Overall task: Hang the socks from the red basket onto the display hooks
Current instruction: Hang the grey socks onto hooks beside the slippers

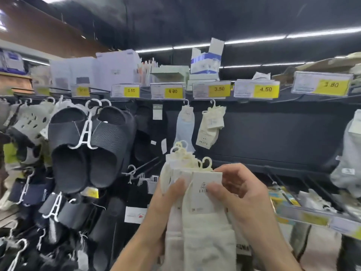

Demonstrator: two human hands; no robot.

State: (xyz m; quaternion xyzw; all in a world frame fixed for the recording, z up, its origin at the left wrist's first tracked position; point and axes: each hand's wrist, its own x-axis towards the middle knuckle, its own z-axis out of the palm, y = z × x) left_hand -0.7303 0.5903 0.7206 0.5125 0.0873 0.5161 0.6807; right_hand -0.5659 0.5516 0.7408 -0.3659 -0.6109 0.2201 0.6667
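One broad dark display wall (pixel 283 137) fills the view, with a shelf of pale boxes (pixel 117 69) along its top. Left of centre, a pair of black slides (pixel 88 145) hangs on a white clip hanger, with more dark footwear crowded below and beside it.

Front and centre is the bundle of cream socks (pixel 205 241), several pairs stacked together and held upright just in front of the wall. The left hand (pixel 166 200) grips the bundle's left side, fingers wrapped behind and thumb pressed on the front. The right hand (pixel 244 194) pinches the front pair's white card label (pixel 203 190), thumb on its face and fingers curled over its right edge.

Up on the wall, a light blue sock pair (pixel 184 128) and a cream sock pair (pixel 211 126) hang side by side under the shelf. Yellow price tags (pixel 172 91) line the shelf edge. A bare display hook (pixel 144 167) juts out just left of the bundle, and small cream plastic hangers (pixel 187 159) poke up from its top.
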